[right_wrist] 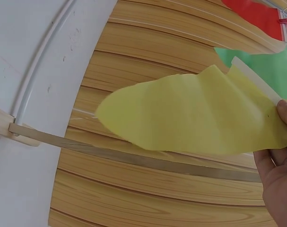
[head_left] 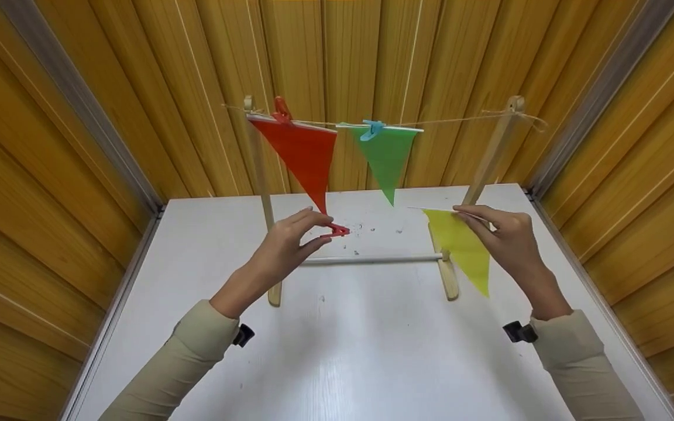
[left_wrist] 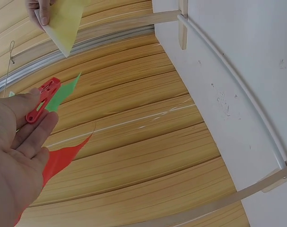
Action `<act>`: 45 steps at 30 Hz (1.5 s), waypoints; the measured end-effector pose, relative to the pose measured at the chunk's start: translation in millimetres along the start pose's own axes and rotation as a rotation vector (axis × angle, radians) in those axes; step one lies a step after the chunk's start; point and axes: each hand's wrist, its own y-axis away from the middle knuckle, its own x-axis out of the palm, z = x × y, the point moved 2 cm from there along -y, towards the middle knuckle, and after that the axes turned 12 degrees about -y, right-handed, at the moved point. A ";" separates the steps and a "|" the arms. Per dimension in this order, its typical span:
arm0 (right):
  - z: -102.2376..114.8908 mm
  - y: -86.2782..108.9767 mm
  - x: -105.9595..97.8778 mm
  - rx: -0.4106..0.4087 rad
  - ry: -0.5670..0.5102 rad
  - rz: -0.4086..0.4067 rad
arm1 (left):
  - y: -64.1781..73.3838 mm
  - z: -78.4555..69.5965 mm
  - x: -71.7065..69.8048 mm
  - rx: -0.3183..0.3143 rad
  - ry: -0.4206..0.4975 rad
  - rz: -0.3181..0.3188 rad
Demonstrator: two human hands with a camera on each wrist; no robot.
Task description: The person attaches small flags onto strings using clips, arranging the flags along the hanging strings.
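Between thumb and fingers, my left hand (head_left: 281,245) pinches a red clothespin (left_wrist: 43,100), below the red flag's tip in the head view. My right hand (head_left: 504,234) pinches a yellow triangular flag (head_left: 460,245) by its straight top edge, and the flag's point hangs down in front of the right post. On the string (head_left: 454,120) above hang a red flag (head_left: 305,155), held by a red clothespin (head_left: 281,111), and a green flag (head_left: 388,155), held by a blue clothespin (head_left: 372,130). The string's right stretch, above the yellow flag, carries nothing.
Two wooden posts, a left post (head_left: 260,169) and a right post (head_left: 489,155), hold up the string. A white rod (head_left: 372,259) joins them low down, over the white table (head_left: 337,351). Wood-patterned walls (head_left: 348,58) enclose the back and sides.
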 end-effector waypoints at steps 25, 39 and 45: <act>13.9 -30.0 -15.3 0.051 0.025 -0.067 | -42.7 -21.0 -32.4 0.067 -0.068 0.014; 11.9 -48.5 -17.6 0.229 -0.101 -0.224 | -85.1 -40.2 -46.1 0.175 -0.037 0.029; 8.8 -51.0 -18.5 0.315 -0.226 -0.278 | -100.1 -47.4 -51.5 0.232 -0.025 0.019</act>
